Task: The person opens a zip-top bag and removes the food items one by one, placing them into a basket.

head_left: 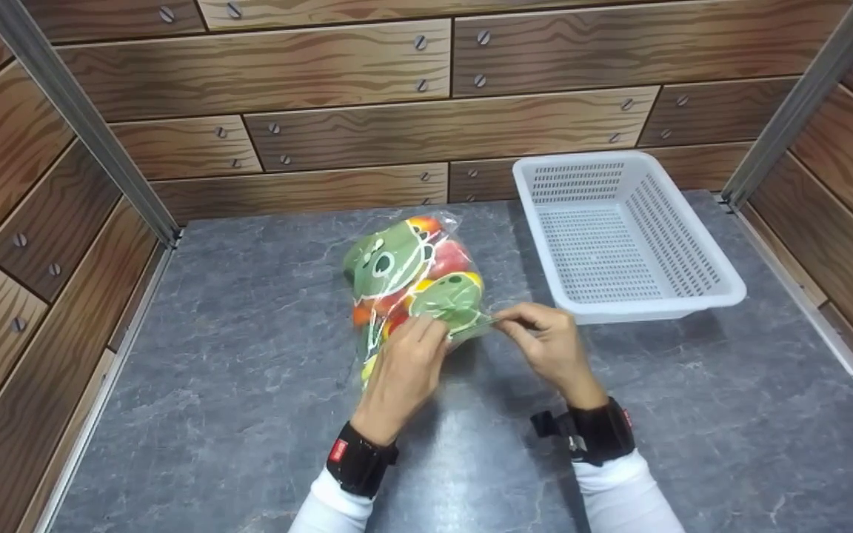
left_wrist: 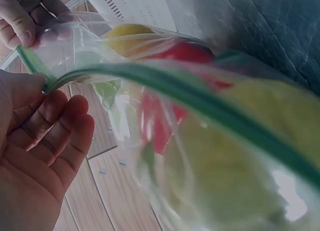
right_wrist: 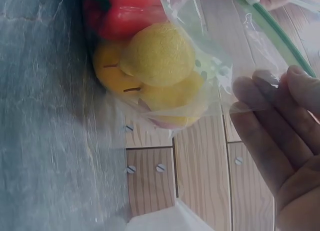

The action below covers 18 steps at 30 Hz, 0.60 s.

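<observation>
A clear zip bag (head_left: 397,274) printed with green cartoon shapes lies on the grey tabletop, packed with colourful produce. Through its plastic, the right wrist view shows a red bell pepper (right_wrist: 132,16) and yellow pear-like fruit (right_wrist: 160,53). Along the mouth runs a green zip strip (left_wrist: 165,88). My left hand (head_left: 408,363) pinches this strip between thumb and index finger, its other fingers loosely bent. My right hand (head_left: 549,352) pinches the strip's right end, drawing that corner out taut. Part of the bag's near side is hidden behind my left hand.
A white perforated plastic basket (head_left: 649,307) stands to the right of the bag, at the back right of the tabletop (head_left: 249,355). Wood-patterned panels (head_left: 345,63) wall in the back and both sides, with metal posts (head_left: 86,126) at the corners.
</observation>
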{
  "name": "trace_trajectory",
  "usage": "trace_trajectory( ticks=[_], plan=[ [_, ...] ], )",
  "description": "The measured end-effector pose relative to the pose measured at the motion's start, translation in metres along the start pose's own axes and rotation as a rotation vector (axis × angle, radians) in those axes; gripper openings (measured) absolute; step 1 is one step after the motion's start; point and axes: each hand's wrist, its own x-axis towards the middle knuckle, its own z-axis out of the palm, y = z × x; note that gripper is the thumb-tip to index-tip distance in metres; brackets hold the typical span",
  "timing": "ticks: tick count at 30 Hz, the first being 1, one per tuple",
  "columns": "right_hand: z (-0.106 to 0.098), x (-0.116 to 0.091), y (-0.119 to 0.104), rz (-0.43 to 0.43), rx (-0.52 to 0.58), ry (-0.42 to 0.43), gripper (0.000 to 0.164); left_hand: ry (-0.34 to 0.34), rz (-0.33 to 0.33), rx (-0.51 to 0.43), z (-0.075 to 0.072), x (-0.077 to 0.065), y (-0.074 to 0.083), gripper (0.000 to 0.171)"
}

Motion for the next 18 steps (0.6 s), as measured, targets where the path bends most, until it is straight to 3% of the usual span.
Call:
trace_trajectory(
  ticks=[8, 13, 18],
  plan=[
    [-0.009, 0.002, 0.004, 0.063, 0.021, 0.071, 0.013, 0.026, -0.011, 0.092, -0.003, -0.001, -0.003, 0.009],
    [-0.016, 0.002, 0.006, 0.128, -0.009, 0.124, 0.010, 0.026, -0.043, 0.165, -0.010, -0.001, -0.007, 0.011],
    [-0.024, 0.002, 0.007, 0.178, -0.056, 0.152, 0.008, 0.073, -0.035, 0.202, -0.017, 0.001, -0.013, 0.014]
  ],
)
